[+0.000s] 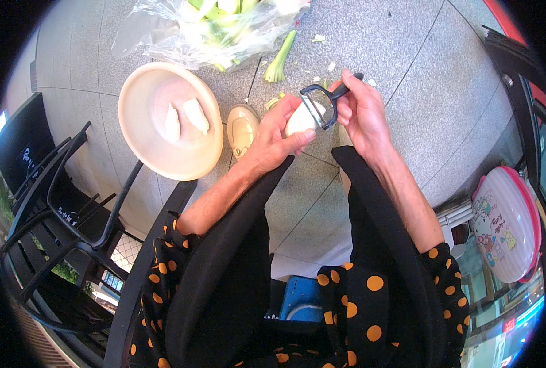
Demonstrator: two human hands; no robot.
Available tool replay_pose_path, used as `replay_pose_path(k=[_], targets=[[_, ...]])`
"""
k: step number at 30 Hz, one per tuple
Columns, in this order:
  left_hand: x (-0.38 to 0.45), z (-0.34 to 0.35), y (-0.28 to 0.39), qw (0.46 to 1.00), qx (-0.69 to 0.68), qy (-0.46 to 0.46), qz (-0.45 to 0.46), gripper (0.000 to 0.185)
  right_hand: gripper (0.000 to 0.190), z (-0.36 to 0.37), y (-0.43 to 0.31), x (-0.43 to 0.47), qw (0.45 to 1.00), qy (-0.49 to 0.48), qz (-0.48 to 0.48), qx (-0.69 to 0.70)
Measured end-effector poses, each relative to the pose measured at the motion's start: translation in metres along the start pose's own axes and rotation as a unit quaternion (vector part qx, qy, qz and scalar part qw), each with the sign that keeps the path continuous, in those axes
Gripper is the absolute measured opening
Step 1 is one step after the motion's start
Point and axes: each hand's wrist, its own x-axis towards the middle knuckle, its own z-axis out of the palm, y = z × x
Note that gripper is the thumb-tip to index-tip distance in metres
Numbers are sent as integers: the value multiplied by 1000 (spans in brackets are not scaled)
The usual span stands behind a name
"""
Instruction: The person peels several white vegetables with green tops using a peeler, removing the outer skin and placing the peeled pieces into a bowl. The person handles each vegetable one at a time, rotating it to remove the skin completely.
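Observation:
My left hand (277,126) grips a pale, peeled vegetable piece (303,118), its exact kind unclear. The handle of a black Y-shaped peeler (332,96) is in my right hand (362,108), and the peeler's metal blade lies across the vegetable's upper end. To the left, a cream plastic basin (169,158) holds two white peeled pieces (195,116) lying apart at its bottom. Beyond my hands, a clear plastic bag (162,39) contains green and white vegetable stalks (229,18). A cut green stalk end (275,64) rests on the floor beside the bag.
Peel scraps (273,101) are scattered over the grey tiled floor (420,115). My beige shoe (243,126) stands close to the basin. Black metal chairs (84,216) are at left. A plastic container with a pink rim (505,225) sits at right. A blue phone (300,296) lies between my thighs.

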Motion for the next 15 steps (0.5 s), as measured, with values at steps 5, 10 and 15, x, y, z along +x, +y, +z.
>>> replay_pose_path(k=[5, 10, 15], targets=[[-7, 2, 4, 1000, -19, 13, 16, 38, 26, -13, -12, 9, 995, 92, 5, 31], [-7, -8, 11, 998, -62, -29, -15, 49, 24, -30, -30, 5, 998, 50, -33, -3], [-3, -13, 3, 995, -100, -10, -8, 57, 30, -18, -22, -4, 998, -13, -62, -16]])
